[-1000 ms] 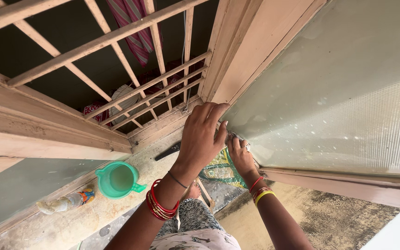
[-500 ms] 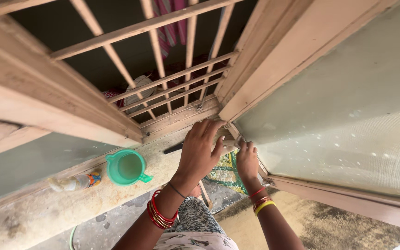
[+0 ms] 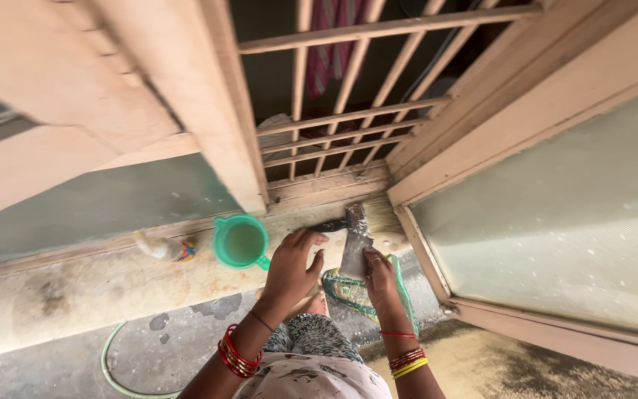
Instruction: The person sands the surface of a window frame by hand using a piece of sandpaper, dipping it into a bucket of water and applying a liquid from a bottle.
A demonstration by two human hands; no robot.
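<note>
My right hand [image 3: 379, 284] grips a wide brush [image 3: 354, 247] by its metal band. The pale bristles [image 3: 382, 216] press against the low corner where the wooden door frame [image 3: 437, 174] meets the stone sill [image 3: 112, 284]. My left hand [image 3: 293, 267] hovers just left of the brush with fingers spread and nothing in it, close to a green plastic mug [image 3: 239, 242]. A short dark piece [image 3: 330, 225] lies beside the brush; what it is I cannot tell. Both wrists wear bangles.
A small plastic bottle [image 3: 162, 247] lies on the sill left of the mug. A wooden grille [image 3: 348, 125] stands behind, and a frosted glass door panel [image 3: 555, 222] to the right. A green hose [image 3: 112, 355] curves on the floor; green patterned cloth [image 3: 341, 290] lies below my hands.
Both hands have come down from the upright door frame to the sill. The brush now shows in my right hand, and the view has tilted lower.
</note>
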